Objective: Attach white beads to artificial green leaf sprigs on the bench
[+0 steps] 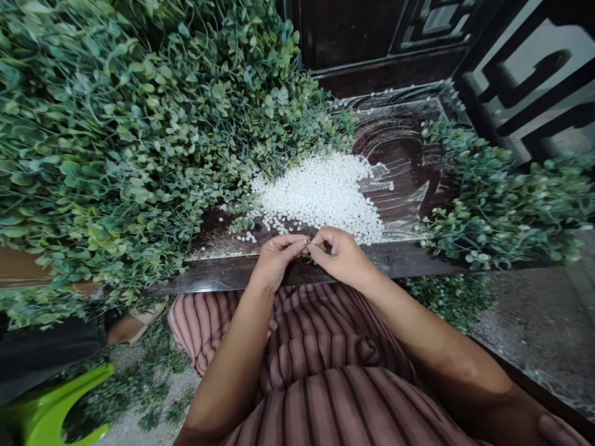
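Above the front edge of the dark wooden bench, my left hand (275,257) and my right hand (341,251) meet fingertip to fingertip. Both are closed in a pinch. A small green leafy sprig (312,255) shows between them, with my right fingers on its stem. What my left fingertips pinch is too small to make out. Just beyond the hands lies a heap of small white beads (320,192), spread over the bench top. A short loose sprig (244,218) rests at the heap's left side.
A large mass of artificial green foliage (139,124) covers the left. More leafy sprigs (506,204) lie on the bench at right. The dark bench top (400,161) has a carved back panel (353,37). A bright green plastic chair (51,409) and another person's foot (125,328) are at lower left.
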A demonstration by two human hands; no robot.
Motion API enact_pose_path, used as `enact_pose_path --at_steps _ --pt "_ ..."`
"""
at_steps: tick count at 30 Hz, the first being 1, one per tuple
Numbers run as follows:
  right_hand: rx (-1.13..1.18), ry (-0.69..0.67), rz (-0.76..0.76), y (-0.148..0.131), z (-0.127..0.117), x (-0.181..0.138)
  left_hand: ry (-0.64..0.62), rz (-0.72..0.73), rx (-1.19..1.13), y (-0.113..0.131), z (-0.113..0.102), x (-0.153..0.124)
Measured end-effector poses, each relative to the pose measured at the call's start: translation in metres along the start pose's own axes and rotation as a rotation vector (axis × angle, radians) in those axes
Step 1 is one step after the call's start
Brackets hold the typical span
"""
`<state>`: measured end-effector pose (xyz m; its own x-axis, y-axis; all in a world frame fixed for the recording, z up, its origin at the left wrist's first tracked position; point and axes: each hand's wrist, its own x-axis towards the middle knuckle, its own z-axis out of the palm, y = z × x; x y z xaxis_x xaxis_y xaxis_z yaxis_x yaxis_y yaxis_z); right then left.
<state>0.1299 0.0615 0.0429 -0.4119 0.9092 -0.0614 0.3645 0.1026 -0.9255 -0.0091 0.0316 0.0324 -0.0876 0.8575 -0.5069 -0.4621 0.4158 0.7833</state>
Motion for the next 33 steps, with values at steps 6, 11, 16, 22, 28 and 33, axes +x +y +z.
enact_pose_path --at_steps 6,11,16,22,28,33 --pt "0.039 -0.014 0.086 -0.001 0.000 0.000 -0.034 -0.002 0.071 0.003 -0.001 0.002" --pt "0.186 -0.065 0.226 -0.003 -0.001 -0.001 -0.055 -0.063 0.073 0.005 -0.003 0.001" --pt "0.219 -0.047 0.242 -0.004 0.003 -0.001 -0.033 -0.062 0.076 0.003 -0.005 0.001" --pt "0.275 -0.047 0.266 0.000 0.005 0.000 -0.021 -0.059 0.116 0.000 -0.004 0.004" --pt "0.354 -0.068 0.262 0.005 0.008 0.001 -0.005 0.013 0.170 0.002 -0.006 0.001" --pt "0.569 -0.027 0.208 0.004 0.004 0.006 0.266 0.208 0.213 0.002 -0.015 -0.007"
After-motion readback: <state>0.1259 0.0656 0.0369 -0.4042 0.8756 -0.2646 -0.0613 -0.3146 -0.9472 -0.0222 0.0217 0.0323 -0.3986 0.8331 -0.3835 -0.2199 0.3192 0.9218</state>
